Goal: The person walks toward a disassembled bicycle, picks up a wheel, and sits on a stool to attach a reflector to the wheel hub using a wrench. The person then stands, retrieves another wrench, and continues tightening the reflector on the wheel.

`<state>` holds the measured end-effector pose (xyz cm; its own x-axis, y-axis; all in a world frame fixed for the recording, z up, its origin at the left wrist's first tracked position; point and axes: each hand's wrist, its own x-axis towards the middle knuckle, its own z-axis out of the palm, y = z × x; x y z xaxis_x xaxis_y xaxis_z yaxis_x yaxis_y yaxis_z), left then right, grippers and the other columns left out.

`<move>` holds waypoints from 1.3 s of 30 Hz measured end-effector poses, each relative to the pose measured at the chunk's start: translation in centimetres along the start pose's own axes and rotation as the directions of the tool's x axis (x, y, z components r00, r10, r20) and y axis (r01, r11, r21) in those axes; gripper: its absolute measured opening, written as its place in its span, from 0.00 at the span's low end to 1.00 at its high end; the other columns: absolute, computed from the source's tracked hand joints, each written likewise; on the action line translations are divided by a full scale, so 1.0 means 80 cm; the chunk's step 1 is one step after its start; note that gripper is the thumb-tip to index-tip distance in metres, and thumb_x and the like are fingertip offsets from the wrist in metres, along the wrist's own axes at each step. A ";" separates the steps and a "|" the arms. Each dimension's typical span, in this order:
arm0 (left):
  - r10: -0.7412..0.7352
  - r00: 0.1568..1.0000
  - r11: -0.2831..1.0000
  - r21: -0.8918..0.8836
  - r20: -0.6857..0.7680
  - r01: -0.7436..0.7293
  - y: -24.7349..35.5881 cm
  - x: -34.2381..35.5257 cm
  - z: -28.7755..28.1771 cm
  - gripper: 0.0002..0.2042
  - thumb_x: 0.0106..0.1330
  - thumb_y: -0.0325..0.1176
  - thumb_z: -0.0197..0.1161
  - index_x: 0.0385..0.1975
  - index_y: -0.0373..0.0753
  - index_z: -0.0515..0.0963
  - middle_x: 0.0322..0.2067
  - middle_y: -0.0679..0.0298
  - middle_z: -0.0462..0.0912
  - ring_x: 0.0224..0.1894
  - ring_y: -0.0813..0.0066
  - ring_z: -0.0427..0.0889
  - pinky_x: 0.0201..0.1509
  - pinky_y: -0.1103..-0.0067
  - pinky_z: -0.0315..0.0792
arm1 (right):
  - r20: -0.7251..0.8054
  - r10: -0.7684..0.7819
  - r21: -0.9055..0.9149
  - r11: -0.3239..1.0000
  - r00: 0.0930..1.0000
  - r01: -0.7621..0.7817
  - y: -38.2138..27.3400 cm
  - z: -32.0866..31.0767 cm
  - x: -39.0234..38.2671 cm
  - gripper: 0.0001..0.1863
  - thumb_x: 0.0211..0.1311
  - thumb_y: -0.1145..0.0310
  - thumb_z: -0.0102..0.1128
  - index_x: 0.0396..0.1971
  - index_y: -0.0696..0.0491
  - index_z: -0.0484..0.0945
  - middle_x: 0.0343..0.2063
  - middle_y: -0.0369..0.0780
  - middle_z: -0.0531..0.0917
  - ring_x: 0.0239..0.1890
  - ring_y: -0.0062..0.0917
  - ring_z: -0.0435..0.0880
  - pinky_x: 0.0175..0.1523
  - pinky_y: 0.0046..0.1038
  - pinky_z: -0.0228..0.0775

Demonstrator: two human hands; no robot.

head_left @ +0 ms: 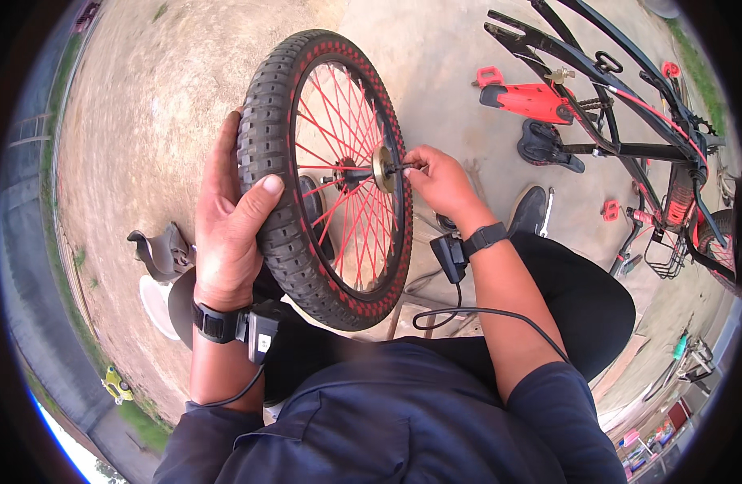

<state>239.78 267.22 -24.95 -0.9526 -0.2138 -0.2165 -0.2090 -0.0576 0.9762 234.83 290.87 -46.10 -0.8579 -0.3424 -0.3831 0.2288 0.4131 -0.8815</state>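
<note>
A bicycle wheel [268,113] with a knobbly black tyre, red-patterned sidewall and red spokes stands upright in front of me. My left hand [230,210] grips the tyre from its left side, thumb over the tread and fingers behind it. At the hub, a brass-coloured disc [382,168] sits round the axle on the right. My right hand [442,184] pinches the dark axle end just beyond that disc, fingertips closed together. Whether a nut or another small part is between those fingers, I cannot make out. Straps with small boxes and cables circle both wrists.
A black bicycle frame [629,149] lies upturned at right, with a red mudguard [526,102], a black saddle [540,143] and red pedals. A wrench [548,211] lies beside my shoe [527,211]. Tools [679,365] lie farther right; a dark curved object [163,252] is left.
</note>
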 end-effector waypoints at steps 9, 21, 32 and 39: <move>0.000 0.982 1.000 -0.026 0.189 0.005 -0.001 -0.015 0.059 0.47 0.65 0.29 0.72 0.76 0.32 0.45 0.57 0.49 0.78 0.54 0.64 0.82 0.56 0.71 0.80 | 0.065 -0.150 0.164 0.977 0.987 0.137 -0.186 -0.107 -0.077 0.33 0.69 0.51 0.63 0.64 0.58 0.70 0.56 0.45 0.79 0.52 0.28 0.82 0.54 0.32 0.75; -0.398 0.908 0.876 0.351 0.134 0.332 -0.180 0.040 0.026 0.20 0.72 0.32 0.62 0.62 0.33 0.75 0.52 0.59 0.84 0.48 0.76 0.81 0.50 0.78 0.73 | -0.179 -0.279 -0.058 0.960 0.944 0.273 -0.178 -0.108 -0.146 0.50 0.62 0.60 0.70 0.74 0.64 0.49 0.66 0.52 0.69 0.67 0.35 0.69 0.72 0.34 0.59; -0.523 0.838 0.843 0.241 0.154 0.481 -0.238 0.030 0.053 0.13 0.75 0.37 0.60 0.51 0.36 0.77 0.39 0.64 0.82 0.41 0.76 0.83 0.40 0.77 0.76 | -0.180 -0.165 0.011 0.985 0.970 0.169 -0.184 -0.121 -0.142 0.49 0.59 0.65 0.70 0.74 0.63 0.51 0.67 0.53 0.68 0.69 0.38 0.68 0.73 0.36 0.58; -0.646 0.747 0.763 0.139 0.157 0.631 -0.230 0.039 0.054 0.15 0.77 0.44 0.57 0.47 0.38 0.76 0.38 0.63 0.83 0.40 0.75 0.84 0.38 0.79 0.74 | -0.177 -0.214 -0.078 0.976 0.961 0.203 -0.180 -0.130 -0.137 0.48 0.59 0.65 0.68 0.74 0.64 0.51 0.68 0.54 0.67 0.70 0.39 0.66 0.74 0.36 0.56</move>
<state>239.71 271.80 -43.56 -0.6108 0.0306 -0.7912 -0.7916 -0.0431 0.6095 236.18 297.45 -26.32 -0.9545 -0.2680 -0.1307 0.0133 0.3997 -0.9165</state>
